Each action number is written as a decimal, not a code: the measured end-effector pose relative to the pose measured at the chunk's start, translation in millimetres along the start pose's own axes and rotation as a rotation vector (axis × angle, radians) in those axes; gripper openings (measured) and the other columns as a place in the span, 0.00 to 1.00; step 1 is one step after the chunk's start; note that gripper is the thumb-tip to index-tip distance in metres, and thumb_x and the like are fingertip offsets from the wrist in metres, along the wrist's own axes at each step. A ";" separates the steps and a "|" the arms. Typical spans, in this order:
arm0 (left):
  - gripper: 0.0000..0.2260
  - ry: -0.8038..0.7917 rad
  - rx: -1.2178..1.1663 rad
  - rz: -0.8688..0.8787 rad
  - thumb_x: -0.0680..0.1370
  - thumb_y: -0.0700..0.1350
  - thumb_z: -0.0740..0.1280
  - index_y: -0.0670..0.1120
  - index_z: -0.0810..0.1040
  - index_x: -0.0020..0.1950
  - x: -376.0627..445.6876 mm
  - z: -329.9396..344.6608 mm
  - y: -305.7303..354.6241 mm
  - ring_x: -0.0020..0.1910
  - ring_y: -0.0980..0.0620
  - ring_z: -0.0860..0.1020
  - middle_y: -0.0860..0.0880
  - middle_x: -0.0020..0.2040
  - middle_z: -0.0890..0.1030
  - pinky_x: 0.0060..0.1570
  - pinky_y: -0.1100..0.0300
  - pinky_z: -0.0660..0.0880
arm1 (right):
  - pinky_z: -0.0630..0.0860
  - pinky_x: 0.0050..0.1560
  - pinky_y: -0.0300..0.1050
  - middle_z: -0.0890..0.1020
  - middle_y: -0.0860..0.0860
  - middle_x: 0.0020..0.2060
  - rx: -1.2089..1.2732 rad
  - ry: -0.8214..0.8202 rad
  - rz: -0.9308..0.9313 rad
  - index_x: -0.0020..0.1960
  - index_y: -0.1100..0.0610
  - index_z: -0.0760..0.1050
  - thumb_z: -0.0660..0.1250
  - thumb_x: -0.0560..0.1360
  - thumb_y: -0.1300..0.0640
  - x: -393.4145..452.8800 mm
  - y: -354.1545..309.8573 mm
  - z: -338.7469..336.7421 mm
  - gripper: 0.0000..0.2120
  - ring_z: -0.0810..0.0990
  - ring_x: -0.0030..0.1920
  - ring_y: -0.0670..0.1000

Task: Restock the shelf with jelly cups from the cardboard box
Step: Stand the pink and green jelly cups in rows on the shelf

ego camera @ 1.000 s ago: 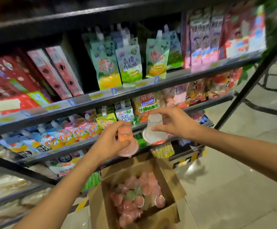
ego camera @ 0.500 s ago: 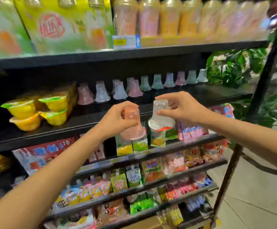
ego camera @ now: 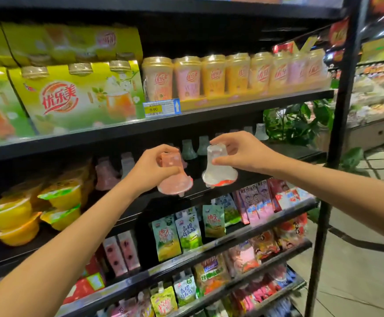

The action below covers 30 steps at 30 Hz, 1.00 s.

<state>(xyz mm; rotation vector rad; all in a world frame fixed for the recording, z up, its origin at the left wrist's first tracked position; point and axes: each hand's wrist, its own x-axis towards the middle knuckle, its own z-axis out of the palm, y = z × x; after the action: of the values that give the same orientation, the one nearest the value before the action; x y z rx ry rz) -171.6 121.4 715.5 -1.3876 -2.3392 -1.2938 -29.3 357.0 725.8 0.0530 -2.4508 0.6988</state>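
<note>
At the dark middle shelf (ego camera: 284, 152), level with the row of upturned jelly cups (ego camera: 190, 150) along its back: two more cups held up for placing
- Left hand (ego camera: 151, 169): fingers and thumb curled round the narrow end of a pink jelly cup (ego camera: 175, 179), wide sealed end downward, tilted slightly; it hangs over the front part of the shelf, and whether it touches the board cannot be told
- Right hand (ego camera: 239, 151): pinches a clear jelly cup (ego camera: 218, 170) by its narrow end, wide end with a red foil edge downward, just beside the pink one and apart from it
- Change: a second ago both cups were held low above the open cardboard box on the floor; half a second ago they were raised before this shelf; now the view has lifted further, the box is out of sight, and the hands are nearer the row at the back
- Meaning for the task: the carry from box to shelf looks done for this pair; setting down is the step left, probably in front of or beside the row already standing
- Also present: yellow tubs (ego camera: 58, 197) stacked at the shelf's left end; milk tea cups (ego camera: 236, 74) and a price tag (ego camera: 161, 108) on the shelf above; drink pouches (ego camera: 187, 232) on the shelves below
</note>
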 end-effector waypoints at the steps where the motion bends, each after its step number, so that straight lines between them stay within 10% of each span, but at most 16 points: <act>1: 0.18 -0.011 -0.001 -0.005 0.70 0.45 0.76 0.55 0.79 0.58 2.1 2.0 -3.8 0.45 0.60 0.78 0.54 0.51 0.81 0.46 0.63 0.75 | 0.79 0.58 0.47 0.82 0.46 0.58 -0.004 0.005 0.019 0.65 0.50 0.78 0.76 0.70 0.45 0.1 3.8 4.1 0.25 0.81 0.54 0.43; 30: 0.16 0.096 0.025 -0.323 0.71 0.43 0.75 0.48 0.80 0.57 120.0 129.0 -45.6 0.51 0.53 0.81 0.51 0.49 0.83 0.52 0.60 0.76 | 0.81 0.49 0.44 0.84 0.49 0.53 0.058 0.025 0.077 0.59 0.57 0.81 0.79 0.67 0.49 82.0 175.5 23.8 0.24 0.82 0.50 0.46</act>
<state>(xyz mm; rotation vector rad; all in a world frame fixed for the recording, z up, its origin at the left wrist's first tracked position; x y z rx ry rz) -237.0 284.1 666.8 -0.9430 -2.5771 -1.3663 -143.1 506.0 671.7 -0.0280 -2.4196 0.7993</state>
